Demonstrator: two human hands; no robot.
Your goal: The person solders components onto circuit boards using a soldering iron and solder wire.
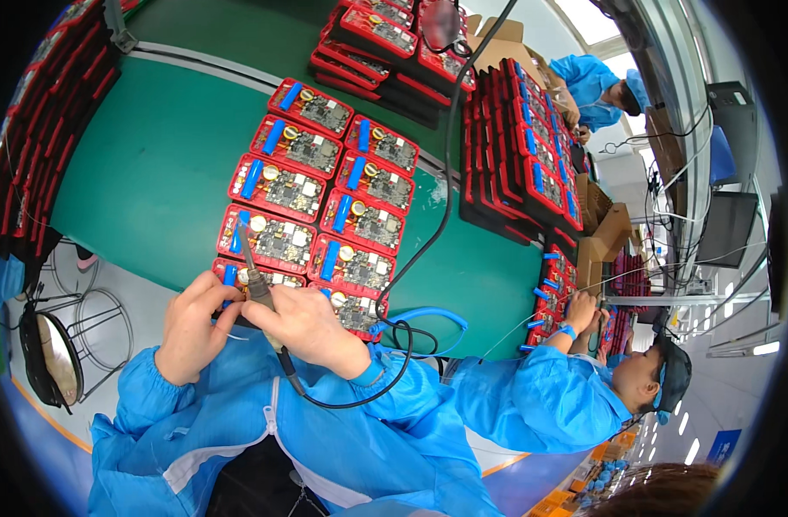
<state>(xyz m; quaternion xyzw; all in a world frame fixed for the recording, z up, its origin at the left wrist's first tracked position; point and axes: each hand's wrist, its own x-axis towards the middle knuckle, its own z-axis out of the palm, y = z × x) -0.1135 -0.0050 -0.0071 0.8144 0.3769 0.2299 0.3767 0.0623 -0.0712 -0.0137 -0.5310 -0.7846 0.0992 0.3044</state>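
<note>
My right hand grips a soldering iron by its handle, its tip pointing away from me over a red-framed circuit board in the left column. The tip is at the blue cylindrical part on that board; whether it touches cannot be told. Close beside it, my left hand is closed in a pinch, with a thin pale strand like solder wire showing below the fingers. Both hands hover over the nearest boards and partly hide them. Several similar boards lie in two columns, each with a blue cylinder and a round yellowish part.
The iron's black cable crosses the green bench. A blue coiled cord lies near its front edge. Stacks of boards stand at left, back and right. A co-worker handles boards on the right; another person is beyond.
</note>
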